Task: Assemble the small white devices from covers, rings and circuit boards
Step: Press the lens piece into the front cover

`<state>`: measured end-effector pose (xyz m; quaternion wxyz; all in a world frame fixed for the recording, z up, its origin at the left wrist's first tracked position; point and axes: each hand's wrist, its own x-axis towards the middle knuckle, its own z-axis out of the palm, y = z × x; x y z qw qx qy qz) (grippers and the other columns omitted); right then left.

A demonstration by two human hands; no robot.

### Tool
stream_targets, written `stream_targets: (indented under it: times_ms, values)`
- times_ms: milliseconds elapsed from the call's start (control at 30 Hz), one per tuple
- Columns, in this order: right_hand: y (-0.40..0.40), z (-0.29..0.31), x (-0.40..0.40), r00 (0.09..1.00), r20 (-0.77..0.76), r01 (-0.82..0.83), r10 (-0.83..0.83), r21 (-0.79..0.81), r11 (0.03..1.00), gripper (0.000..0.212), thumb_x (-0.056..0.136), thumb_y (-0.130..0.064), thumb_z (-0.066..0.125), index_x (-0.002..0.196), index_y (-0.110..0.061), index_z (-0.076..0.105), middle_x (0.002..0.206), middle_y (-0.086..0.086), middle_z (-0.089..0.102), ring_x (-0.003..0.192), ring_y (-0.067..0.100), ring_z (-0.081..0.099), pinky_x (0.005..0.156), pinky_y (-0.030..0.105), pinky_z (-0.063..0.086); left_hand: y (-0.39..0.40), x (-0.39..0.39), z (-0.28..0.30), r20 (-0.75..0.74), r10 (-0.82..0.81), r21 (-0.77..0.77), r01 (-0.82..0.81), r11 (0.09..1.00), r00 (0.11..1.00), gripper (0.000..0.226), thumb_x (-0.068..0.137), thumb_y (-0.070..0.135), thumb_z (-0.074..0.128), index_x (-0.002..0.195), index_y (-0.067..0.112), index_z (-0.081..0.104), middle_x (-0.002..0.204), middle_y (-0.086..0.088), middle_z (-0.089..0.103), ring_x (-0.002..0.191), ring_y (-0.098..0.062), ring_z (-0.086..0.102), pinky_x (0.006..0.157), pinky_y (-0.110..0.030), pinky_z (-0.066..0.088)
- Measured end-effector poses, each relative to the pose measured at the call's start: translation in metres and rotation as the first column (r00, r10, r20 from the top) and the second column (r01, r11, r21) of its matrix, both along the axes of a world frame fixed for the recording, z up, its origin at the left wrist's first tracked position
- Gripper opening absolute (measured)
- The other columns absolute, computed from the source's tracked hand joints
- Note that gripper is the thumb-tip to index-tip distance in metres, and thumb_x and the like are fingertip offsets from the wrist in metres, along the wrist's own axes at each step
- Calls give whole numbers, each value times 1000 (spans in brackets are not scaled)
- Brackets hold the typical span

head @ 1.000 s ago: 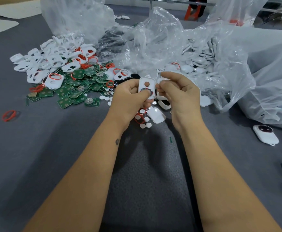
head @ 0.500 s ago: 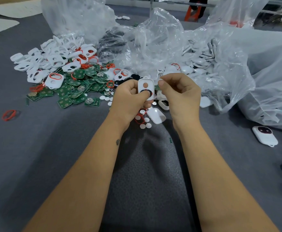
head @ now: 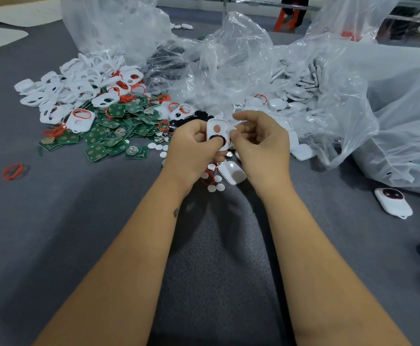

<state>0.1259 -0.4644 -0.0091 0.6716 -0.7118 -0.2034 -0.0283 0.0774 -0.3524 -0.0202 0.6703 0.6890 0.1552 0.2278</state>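
From the head camera, your left hand (head: 191, 146) grips a white cover (head: 218, 134) at frame centre, thumb lying across its dark lower opening. Your right hand (head: 261, 143) hovers just beside the cover's right edge, fingers curled; you cannot tell whether they pinch anything. In the upper right, clear plastic bags (head: 328, 78) hold white shells. Green circuit boards (head: 114, 128) and more white covers (head: 74, 88) lie heaped loose at upper left. At the right edge, finished devices (head: 393, 203) are partly cut off.

Head camera looks forward and down, seemingly close over the table (head: 54, 245).
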Motion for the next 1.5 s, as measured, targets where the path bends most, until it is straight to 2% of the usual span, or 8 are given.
stream_targets:
  times_ms: [167, 333, 467, 567, 800, 1000, 1233, 1500]
  values:
    - [1, -1, 0, 1000, -1, 6, -6, -35, 999, 26, 90, -2, 58, 90, -24, 71, 79, -15, 64, 72, -4, 57, 75, 16, 48, 2, 1, -2, 10, 10, -32, -10, 999, 1000, 16, 87, -1, 59, 87, 14, 66, 69, 1, 72, 58, -13, 67, 55, -21, 55]
    - [0, 0, 4, 990, -142, 9, 9, 125, 992, 15, 87, 1, 63, 84, -13, 68, 83, 10, 73, 80, 22, 71, 80, 33, 59, 3, 2, -2, 12, 4, -45, -4, 999, 1000, 16, 87, 0, 60, 87, 14, 66, 72, 1, 74, 58, -12, 67, 53, -19, 52]
    - [-4, 1, 7, 986, -161, -12, 42, 185, 983, 19, 85, 0, 67, 80, -18, 72, 71, -7, 71, 68, 7, 64, 69, 21, 54, 3, 2, -2, 12, -14, -30, 15, 999, 1000, 17, 86, -1, 61, 87, 14, 68, 71, 2, 74, 59, -12, 67, 53, -18, 52]
    - [-7, 2, 9, 975, -204, -41, 90, 229, 973, 15, 87, 0, 66, 83, -13, 73, 65, -5, 67, 62, 8, 58, 65, 20, 51, 4, 1, -2, 7, -26, -29, 26, 999, 1000, 18, 87, -1, 60, 88, 14, 69, 71, 2, 73, 60, -13, 67, 54, -18, 51]
    - [-6, 5, 5, 1000, 21, -19, 19, -41, 999, 26, 85, -3, 68, 77, -29, 70, 73, -11, 71, 70, 2, 63, 70, 18, 51, 3, -3, 0, 32, -73, 15, 73, 997, 997, 23, 86, -1, 61, 87, 19, 73, 71, -1, 72, 61, -12, 65, 54, -19, 50]
    - [-3, 3, 2, 981, 196, 38, 3, -203, 979, 14, 83, -9, 70, 81, -23, 70, 95, -4, 58, 88, 5, 58, 74, 8, 40, 1, -4, 1, 35, -105, 65, 102, 993, 994, 25, 87, -3, 58, 89, 17, 74, 68, 0, 71, 57, -8, 62, 52, -15, 47]
    - [-1, 1, 2, 980, 201, 54, -3, -251, 966, 6, 83, -10, 70, 84, -15, 73, 89, -11, 52, 85, 0, 54, 75, 6, 37, 1, -5, 1, 30, -119, 95, 115, 989, 992, 28, 87, -1, 58, 87, 22, 74, 68, 4, 71, 60, -8, 63, 54, -16, 48]
    - [1, 0, 1, 989, 143, 54, -27, -187, 981, 12, 84, -8, 68, 82, -19, 70, 96, -2, 58, 80, -7, 52, 75, 7, 40, 0, -5, 2, 27, -122, 94, 119, 988, 992, 27, 88, -1, 59, 91, 22, 73, 72, 0, 73, 65, -14, 66, 56, -18, 50]
